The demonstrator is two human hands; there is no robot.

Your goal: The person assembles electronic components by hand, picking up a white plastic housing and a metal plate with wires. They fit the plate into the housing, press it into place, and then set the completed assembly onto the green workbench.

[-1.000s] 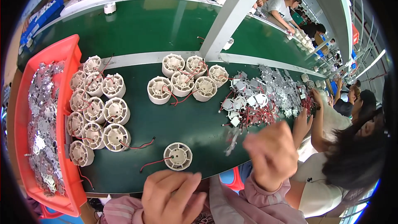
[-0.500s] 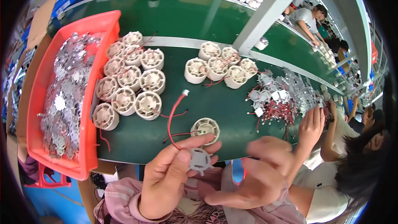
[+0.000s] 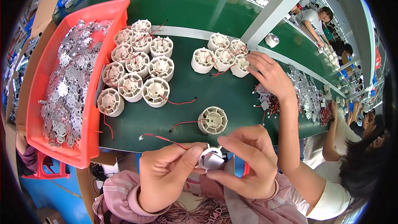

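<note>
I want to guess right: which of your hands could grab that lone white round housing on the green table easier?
Probably the right hand: the lone housing sits just above it. The left hand pinches the small silver plate and its red wire.

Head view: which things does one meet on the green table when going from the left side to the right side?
Orange tray of silver star-shaped metal parts → large cluster of white round housings → single white housing → co-worker's hand → heap of silver parts with red wires.
</note>
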